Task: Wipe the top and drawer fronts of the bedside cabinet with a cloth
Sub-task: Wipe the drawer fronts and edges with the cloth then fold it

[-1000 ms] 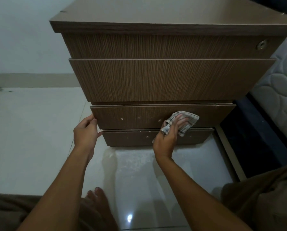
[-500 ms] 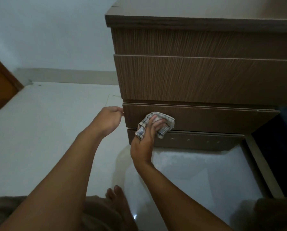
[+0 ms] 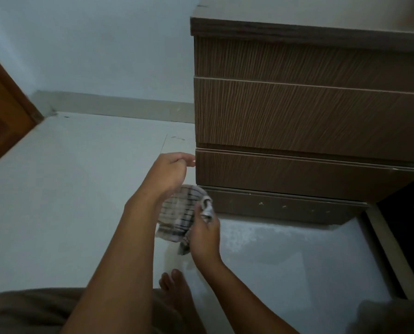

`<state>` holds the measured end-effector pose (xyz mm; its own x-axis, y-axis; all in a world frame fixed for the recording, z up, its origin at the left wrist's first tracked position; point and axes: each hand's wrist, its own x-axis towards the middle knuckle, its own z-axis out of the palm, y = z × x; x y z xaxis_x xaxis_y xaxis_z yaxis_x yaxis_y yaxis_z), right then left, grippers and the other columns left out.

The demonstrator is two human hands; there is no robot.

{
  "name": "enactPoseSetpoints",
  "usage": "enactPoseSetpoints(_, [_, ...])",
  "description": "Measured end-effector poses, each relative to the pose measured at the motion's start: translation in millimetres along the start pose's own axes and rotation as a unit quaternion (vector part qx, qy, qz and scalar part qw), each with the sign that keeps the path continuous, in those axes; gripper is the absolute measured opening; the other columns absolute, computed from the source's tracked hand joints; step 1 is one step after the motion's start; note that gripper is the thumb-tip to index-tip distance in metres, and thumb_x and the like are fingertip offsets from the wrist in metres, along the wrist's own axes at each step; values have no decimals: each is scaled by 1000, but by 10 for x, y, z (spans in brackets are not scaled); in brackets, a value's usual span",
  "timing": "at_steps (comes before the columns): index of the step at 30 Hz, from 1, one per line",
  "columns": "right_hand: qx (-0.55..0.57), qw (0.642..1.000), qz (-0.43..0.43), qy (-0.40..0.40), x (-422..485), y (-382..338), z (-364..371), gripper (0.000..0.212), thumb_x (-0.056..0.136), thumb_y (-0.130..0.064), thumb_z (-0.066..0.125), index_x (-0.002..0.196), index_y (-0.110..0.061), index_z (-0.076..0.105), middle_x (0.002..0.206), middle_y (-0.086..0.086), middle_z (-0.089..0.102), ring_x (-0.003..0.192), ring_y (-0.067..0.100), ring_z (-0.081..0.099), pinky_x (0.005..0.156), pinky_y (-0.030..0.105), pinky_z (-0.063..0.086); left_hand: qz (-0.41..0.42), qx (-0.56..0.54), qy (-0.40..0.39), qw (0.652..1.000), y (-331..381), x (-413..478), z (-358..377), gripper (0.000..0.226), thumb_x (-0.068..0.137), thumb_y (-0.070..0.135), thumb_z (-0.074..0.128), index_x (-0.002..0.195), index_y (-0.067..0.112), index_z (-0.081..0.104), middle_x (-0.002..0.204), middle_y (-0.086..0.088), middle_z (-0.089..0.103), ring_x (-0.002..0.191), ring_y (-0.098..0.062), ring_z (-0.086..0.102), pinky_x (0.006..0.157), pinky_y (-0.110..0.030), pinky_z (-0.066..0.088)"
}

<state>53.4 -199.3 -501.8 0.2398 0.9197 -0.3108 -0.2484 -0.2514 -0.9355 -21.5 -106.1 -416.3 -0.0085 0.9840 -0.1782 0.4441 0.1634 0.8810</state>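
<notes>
The brown wood-grain bedside cabinet [image 3: 297,112] fills the upper right, with three drawer fronts and a recessed base strip [image 3: 285,208] speckled with white marks. My right hand [image 3: 204,233] grips a checked grey-and-white cloth [image 3: 177,218], held just off the cabinet's lower left corner, above the floor. My left hand [image 3: 171,171] hovers beside the left edge of the lowest drawer front [image 3: 285,174], fingers loosely curled and empty, partly covering the cloth's upper part.
Pale tiled floor [image 3: 68,189] spreads to the left and below the cabinet. A brown wooden door [image 3: 1,116] stands at the far left by the white wall. My bare foot [image 3: 177,292] and knees sit at the bottom. A dark gap lies right of the cabinet.
My right hand has pulled the cloth off the lowest drawer front, down and left to the cabinet's corner. The view has swung left; my left hand stays by the drawer's left edge.
</notes>
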Motion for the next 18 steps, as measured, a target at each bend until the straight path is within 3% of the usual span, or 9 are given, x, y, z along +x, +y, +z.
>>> enactPoseSetpoints(2, [113,988,29,103,-85,-80,8,17,99,-32,48,105,-23,62,96,-4,71,87,8,69,67,19,55,-6,-6,4,1000,-17,13,-2,41,95,6,33,108,20,69,108,3,72,117,-12,57,96,-24,32])
enactPoseSetpoints(5, [170,962,-7,212,-64,-278,25,26,98,-36,49,118,-22,58,109,-3,66,101,14,63,86,30,52,-3,-5,2,1000,-27,-7,7,43,96,6,32,115,17,69,112,2,71,119,-12,56,100,-25,32])
enactPoseSetpoints(7, [150,963,-27,222,19,-418,70,35,99,-37,48,128,-19,55,115,0,63,106,16,60,91,32,48,2,7,-2,1000,-21,-32,14,44,97,6,31,121,16,66,117,2,69,121,-12,55,100,-25,32])
enactPoseSetpoints(10, [46,988,-33,143,125,-486,162,30,101,-35,46,125,-20,55,109,-1,63,99,12,61,87,31,50,4,13,-3,1000,-20,-27,16,44,98,6,31,124,16,65,119,2,68,119,-11,54,98,-24,32])
enactPoseSetpoints(13, [-19,1000,-24,6,138,-395,115,13,102,-33,44,106,-30,56,99,-8,64,85,-2,59,73,17,49,1,-30,5,1000,-53,-3,21,44,95,3,32,116,15,69,112,0,70,116,-13,57,96,-24,35])
enactPoseSetpoints(15, [-36,997,-6,-74,134,-333,17,13,102,-33,44,99,-34,57,98,-12,65,89,-3,60,69,11,48,-7,-58,16,998,-68,-12,45,44,94,3,32,109,19,71,107,3,71,112,-14,59,94,-26,38])
enactPoseSetpoints(18, [3,997,34,-67,137,-308,-231,13,100,-35,48,94,-32,59,95,-12,67,87,1,64,67,12,49,-32,-98,68,992,-130,-36,115,36,96,7,38,106,18,71,93,11,72,106,-11,61,90,-26,41])
